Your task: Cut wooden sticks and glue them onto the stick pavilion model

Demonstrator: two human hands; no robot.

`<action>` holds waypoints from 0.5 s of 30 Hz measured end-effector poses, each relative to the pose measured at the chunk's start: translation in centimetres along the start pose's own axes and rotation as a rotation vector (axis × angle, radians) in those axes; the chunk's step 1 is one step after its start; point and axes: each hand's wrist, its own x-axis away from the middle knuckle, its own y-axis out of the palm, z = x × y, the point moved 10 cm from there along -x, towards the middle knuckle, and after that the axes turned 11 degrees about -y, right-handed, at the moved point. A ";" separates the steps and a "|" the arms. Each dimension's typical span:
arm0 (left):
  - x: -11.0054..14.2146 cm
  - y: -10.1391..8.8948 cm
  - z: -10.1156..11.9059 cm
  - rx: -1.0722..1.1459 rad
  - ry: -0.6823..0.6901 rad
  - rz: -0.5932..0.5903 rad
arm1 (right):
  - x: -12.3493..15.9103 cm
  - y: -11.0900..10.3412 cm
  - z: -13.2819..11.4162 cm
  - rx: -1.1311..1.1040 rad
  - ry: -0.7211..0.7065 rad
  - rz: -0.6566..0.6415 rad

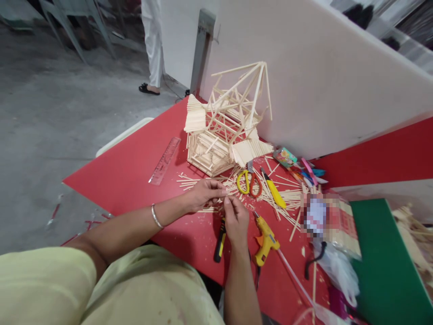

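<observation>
My left hand (207,194) and my right hand (236,216) meet over the red table, fingertips pinched close together. Whatever they pinch is too small to make out. Just beyond them lie many loose thin wooden sticks (280,197). A model built of wooden sticks (211,151), with a tall open frame on it, stands at the back. Scissors with yellow and red handles (255,185) and a yellow utility knife (275,193) rest on the sticks. Right of my right hand lies a yellow glue gun (265,241); a black-and-yellow tool (220,241) lies under my wrists.
A clear ruler (164,160) lies left on the red table (122,180). To the right are packaged sticks (345,225), a plastic bag (338,271) and a green board (385,262). A white wall panel (304,81) rises behind. A person's leg (152,45) shows beyond the table.
</observation>
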 end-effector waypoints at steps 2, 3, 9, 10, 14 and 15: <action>-0.1 -0.2 0.1 -0.003 0.016 0.016 | 0.1 -0.3 0.4 0.022 0.005 0.028; -0.2 -0.2 0.0 -0.008 0.017 0.020 | 0.1 -0.5 0.6 0.039 -0.003 0.044; -0.1 -0.3 -0.3 -0.037 -0.013 0.044 | 0.0 -1.4 0.7 0.201 -0.120 0.112; -0.1 -0.2 -0.2 -0.045 -0.015 0.043 | -0.1 -1.4 0.4 0.233 -0.147 0.118; 0.0 -0.4 0.0 -0.084 0.004 0.054 | -0.1 -1.2 -1.2 0.351 -0.271 0.116; -0.1 -0.5 0.0 -0.093 0.007 0.058 | -0.1 -1.1 -1.4 0.364 -0.291 0.112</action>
